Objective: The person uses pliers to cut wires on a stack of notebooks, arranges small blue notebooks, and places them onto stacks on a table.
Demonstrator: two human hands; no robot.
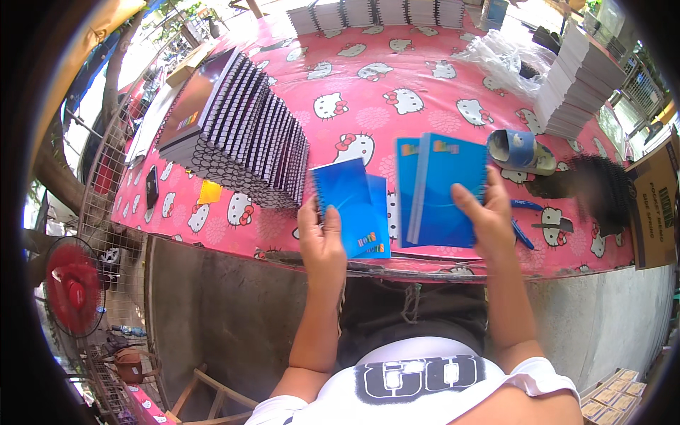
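My left hand (322,237) is closed on the spiral edge of a blue notebook (347,202), thumb on its cover. A second blue notebook (380,212) shows from beneath it, fanned out to the right; whether my fingers hold that one too is hidden. On the other side, my right hand (490,216) grips the right edge of another blue spiral notebook (446,195), its thumb across the cover. Behind this one another blue notebook (409,163) sticks out to the left. Both pairs are over the table's near edge, a narrow gap between them.
A long stack of spiral notebooks (244,134) stands left on the pink patterned table (283,237). At right are a tall paper stack (577,81), a blue slipper (520,150), blue pliers-like handles (523,234), black spiral coils (602,191) and a cardboard box (655,202). Clear plastic (506,60) lies behind.
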